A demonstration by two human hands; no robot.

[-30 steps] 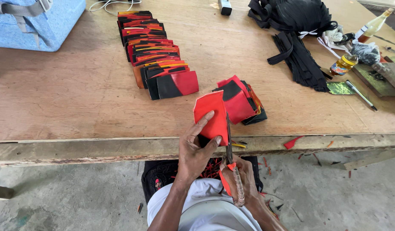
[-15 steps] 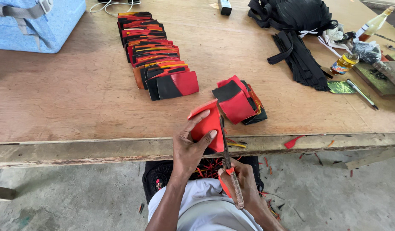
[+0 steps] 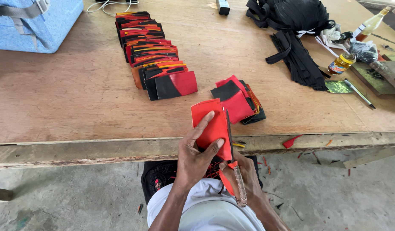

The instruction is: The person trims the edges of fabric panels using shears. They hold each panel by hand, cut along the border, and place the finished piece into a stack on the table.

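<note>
I've got the left hand [image 3: 195, 160] pinching the red leather piece [image 3: 212, 126] at the table's [image 3: 77, 98] near edge, right hand [image 3: 244, 184] clenched on scissors [image 3: 233, 167] along its right side; looks thin, light, floppy, best gripped near the cut.

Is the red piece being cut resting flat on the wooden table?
No: the left hand holds the red piece up over the table edge while the right hand works the scissors along its side.

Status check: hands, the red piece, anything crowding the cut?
Left hand grips red piece. Right hand holds scissors along its right edge. Small red-black pile lies just beyond on table, not touching.
</note>
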